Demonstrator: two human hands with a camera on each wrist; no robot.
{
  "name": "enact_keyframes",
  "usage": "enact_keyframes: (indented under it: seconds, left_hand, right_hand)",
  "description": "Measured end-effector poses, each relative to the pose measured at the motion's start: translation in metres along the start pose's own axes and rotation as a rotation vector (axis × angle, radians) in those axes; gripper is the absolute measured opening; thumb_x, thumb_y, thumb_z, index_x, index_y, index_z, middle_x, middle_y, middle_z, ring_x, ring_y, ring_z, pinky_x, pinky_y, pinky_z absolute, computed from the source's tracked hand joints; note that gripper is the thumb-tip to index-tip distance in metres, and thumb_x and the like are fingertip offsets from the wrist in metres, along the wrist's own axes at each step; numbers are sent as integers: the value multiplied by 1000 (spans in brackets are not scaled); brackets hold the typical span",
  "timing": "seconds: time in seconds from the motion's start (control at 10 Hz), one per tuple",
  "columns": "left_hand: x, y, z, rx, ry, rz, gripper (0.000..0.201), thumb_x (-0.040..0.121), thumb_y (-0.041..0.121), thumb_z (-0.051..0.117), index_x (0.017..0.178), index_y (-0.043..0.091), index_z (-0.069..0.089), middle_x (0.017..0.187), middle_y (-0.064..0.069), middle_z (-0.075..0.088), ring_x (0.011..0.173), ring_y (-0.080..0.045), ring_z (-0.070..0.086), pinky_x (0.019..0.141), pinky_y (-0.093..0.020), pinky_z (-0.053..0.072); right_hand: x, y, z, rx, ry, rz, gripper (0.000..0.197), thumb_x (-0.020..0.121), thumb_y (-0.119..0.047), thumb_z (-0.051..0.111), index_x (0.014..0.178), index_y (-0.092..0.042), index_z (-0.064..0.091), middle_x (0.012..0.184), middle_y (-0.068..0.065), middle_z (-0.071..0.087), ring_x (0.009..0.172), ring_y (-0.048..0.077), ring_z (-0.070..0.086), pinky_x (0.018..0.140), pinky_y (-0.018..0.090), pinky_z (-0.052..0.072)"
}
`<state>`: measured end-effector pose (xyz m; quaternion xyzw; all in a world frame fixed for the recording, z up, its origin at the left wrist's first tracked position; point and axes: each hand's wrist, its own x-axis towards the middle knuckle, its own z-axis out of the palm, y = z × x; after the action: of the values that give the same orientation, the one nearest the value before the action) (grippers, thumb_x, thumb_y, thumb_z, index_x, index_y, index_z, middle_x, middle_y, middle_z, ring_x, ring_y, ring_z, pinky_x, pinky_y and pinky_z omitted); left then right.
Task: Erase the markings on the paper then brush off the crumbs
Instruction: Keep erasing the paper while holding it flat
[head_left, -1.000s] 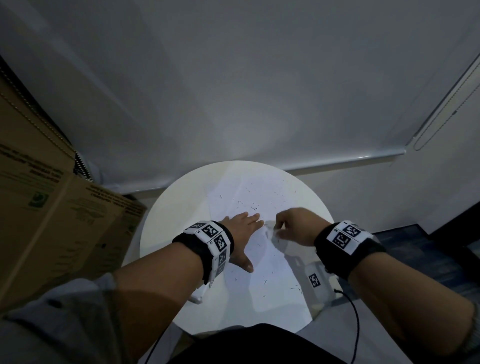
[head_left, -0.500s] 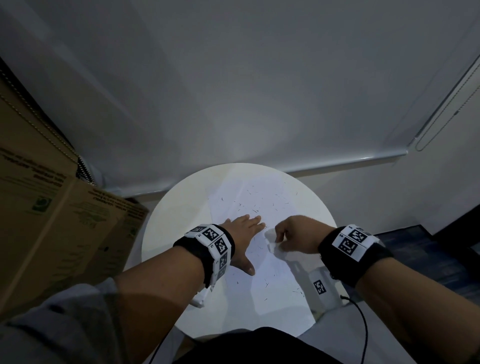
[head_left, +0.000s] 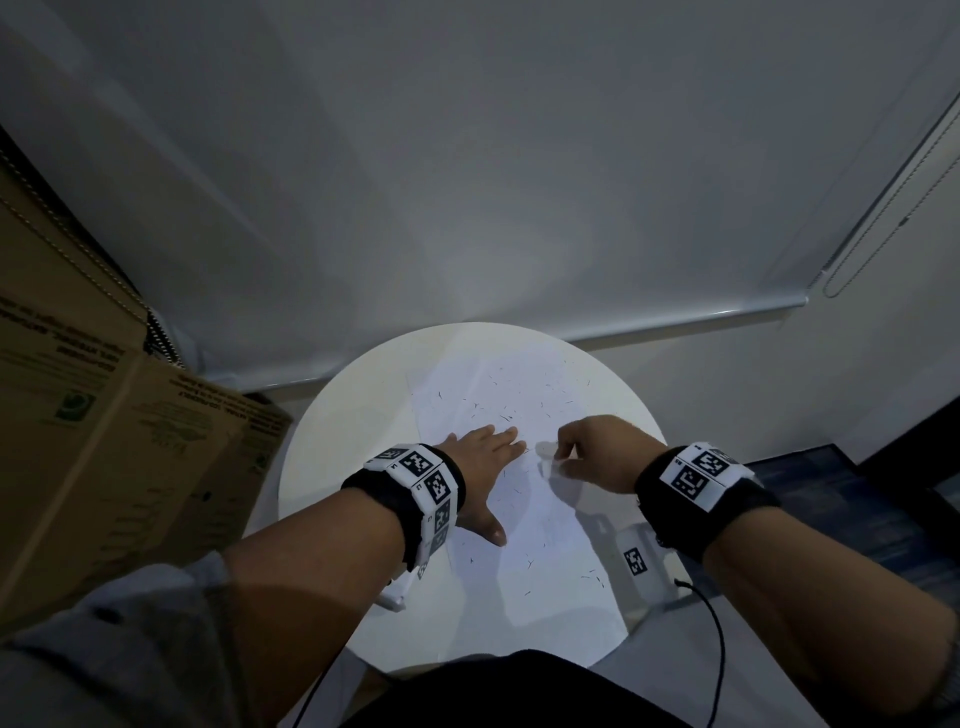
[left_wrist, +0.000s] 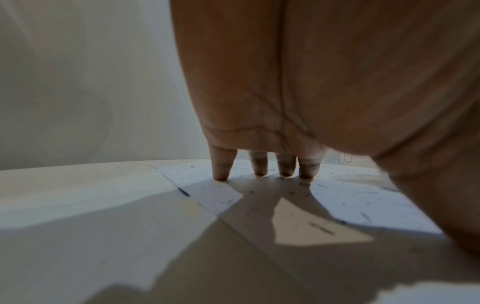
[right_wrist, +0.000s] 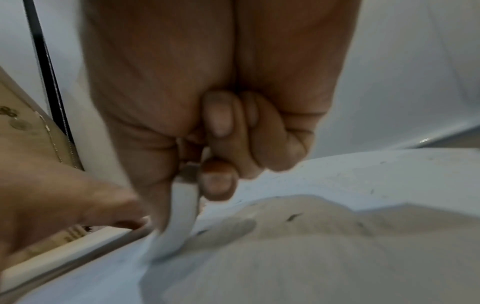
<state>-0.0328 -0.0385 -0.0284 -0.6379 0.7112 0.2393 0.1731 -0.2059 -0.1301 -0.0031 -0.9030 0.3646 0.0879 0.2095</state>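
The left hand (head_left: 480, 457) lies flat on the paper (head_left: 540, 551), fingers straight and spread, thumb out toward the person; in the left wrist view its fingertips (left_wrist: 221, 174) press down on the sheet. The right hand (head_left: 597, 457) is curled round a white eraser (right_wrist: 182, 216), pinched between thumb and fingers, with its lower end touching the paper just beside the left fingertips.

The paper is a white sheet lying across the middle of a round white table (head_left: 322, 467), running from the far rim toward the person, slightly skewed. Small dark crumbs (head_left: 498, 410) are scattered over it, thickest beyond the two hands, with a thinner sprinkle on the near half (head_left: 530, 566); a few lie off the sheet on the tabletop. Whether any pencil markings are on the paper cannot be told.

Both wrists carry black bands with white tag blocks (head_left: 426, 478), and a thin black cable (head_left: 717, 649) hangs from the right one.

Behind the table hangs a pale roller blind (head_left: 467, 182) with a bottom rail (head_left: 675, 319) and a bead cord (head_left: 878, 228) at the right. A large brown cardboard box (head_left: 93, 441) stands at the left, close against the table's edge. Dark flooring (head_left: 831, 499) shows at the right.
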Motion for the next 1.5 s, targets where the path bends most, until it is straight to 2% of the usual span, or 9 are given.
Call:
enact_keyframes:
  seconds: [0.2, 0.4, 0.5, 0.7, 0.9, 1.0, 1.2, 1.4, 1.5]
  left_hand:
    - [2, -1, 2, -4, 3, 0, 118, 77, 55, 75, 155, 23, -8, 163, 5, -15, 150, -19, -12, 121, -51, 7]
    - [2, -1, 1, -5, 5, -2, 118, 77, 54, 75, 156, 22, -7, 163, 4, -15, 150, -19, -12, 121, -52, 7]
    - [2, -1, 1, -5, -3, 0, 118, 77, 54, 75, 156, 23, -7, 162, 5, -16, 150, -19, -12, 121, -52, 6]
    - [2, 0, 1, -1, -2, -3, 117, 78, 54, 74, 155, 22, -8, 162, 5, -16, 150, -19, -12, 121, -51, 6]
    - [3, -1, 2, -8, -2, 0, 118, 77, 54, 75, 155, 23, -8, 162, 6, -16, 150, -18, -12, 121, -51, 6]
    - [3, -1, 2, -4, 5, -1, 118, 77, 54, 75, 155, 22, -8, 163, 5, -16, 150, -18, -12, 121, -51, 6]
    - [4, -2, 3, -8, 3, 6, 119, 76, 55, 75, 155, 23, -8, 162, 6, -16, 150, -18, -12, 121, -50, 6]
    - [2, -1, 1, 19, -2, -5, 118, 78, 57, 73, 155, 23, -10, 162, 5, -17, 150, -18, -13, 121, -50, 5]
    - [2, -1, 2, 11, 0, 1, 118, 77, 56, 73, 155, 23, -9, 162, 6, -16, 150, -18, -12, 121, -50, 6]
  right_hand:
    - [-9, -3, 4, 69, -189, -45, 11, 82, -31, 71, 77, -25, 64, 52, -15, 49, 52, -1, 46, 51, 9, 33]
    - [-1, 2, 1, -19, 10, -6, 14, 85, -26, 64, 95, -17, 67, 67, -17, 44, 76, 12, 48, 65, 22, 34]
    - [-11, -3, 4, 49, -160, -35, 4, 80, -24, 69, 82, -22, 67, 60, -13, 49, 60, 6, 48, 58, 19, 37]
    - [-6, 4, -1, 11, -37, 1, 13, 84, -23, 67, 95, -16, 68, 65, -15, 46, 69, 11, 48, 56, 16, 33]
    - [-16, -1, 2, 70, -220, -20, 6, 80, -27, 71, 79, -24, 66, 59, -12, 51, 56, 3, 47, 58, 19, 38]
    - [-8, 3, 0, -20, -29, -8, 15, 85, -24, 65, 98, -17, 67, 67, -17, 44, 75, 12, 48, 66, 22, 34]
    - [-17, -5, 9, 36, -159, -72, 14, 82, -26, 68, 92, -16, 68, 63, -14, 49, 64, 8, 48, 58, 17, 37]
    - [-5, 1, 5, 1, 66, 9, 16, 87, -27, 60, 98, -17, 66, 69, -16, 43, 78, 12, 47, 68, 22, 33]
    - [-13, -10, 12, 35, -94, -68, 7, 85, -23, 65, 91, -20, 66, 65, -16, 47, 66, 8, 48, 62, 21, 36]
